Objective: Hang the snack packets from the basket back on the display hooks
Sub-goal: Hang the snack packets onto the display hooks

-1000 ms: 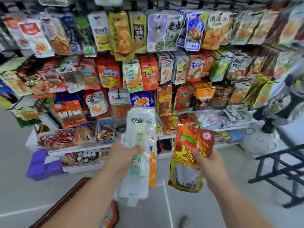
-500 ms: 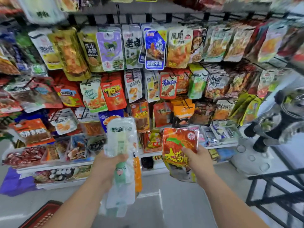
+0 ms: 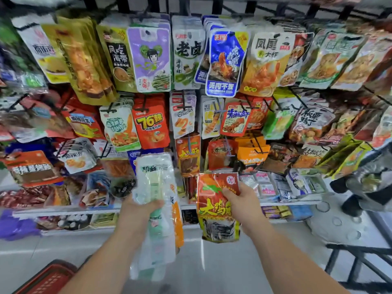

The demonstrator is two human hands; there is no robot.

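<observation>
My left hand (image 3: pixel 137 211) grips a bundle of white and green snack packets (image 3: pixel 154 187), with an orange packet (image 3: pixel 177 225) at its right side. My right hand (image 3: pixel 239 200) pinches a red and orange snack packet (image 3: pixel 214 206) by its upper right edge; the packet hangs upright below the rack. Right above it on the display hooks (image 3: pixel 257 146) hang matching orange packets (image 3: pixel 187 155). The red basket (image 3: pixel 48 279) sits on the floor at the lower left, only its corner showing.
The wall rack is packed with hanging snack packets, such as a blue one (image 3: pixel 224 64). A low white shelf (image 3: pixel 63 211) holds trays of small snacks. A black metal frame (image 3: pixel 358 264) stands at the right, beside a grey plush figure (image 3: pixel 371 179).
The view has come closer to the rack and tilted up. Both hands have risen toward the lower hooks with their packets still held. The basket has slid toward the lower left corner.
</observation>
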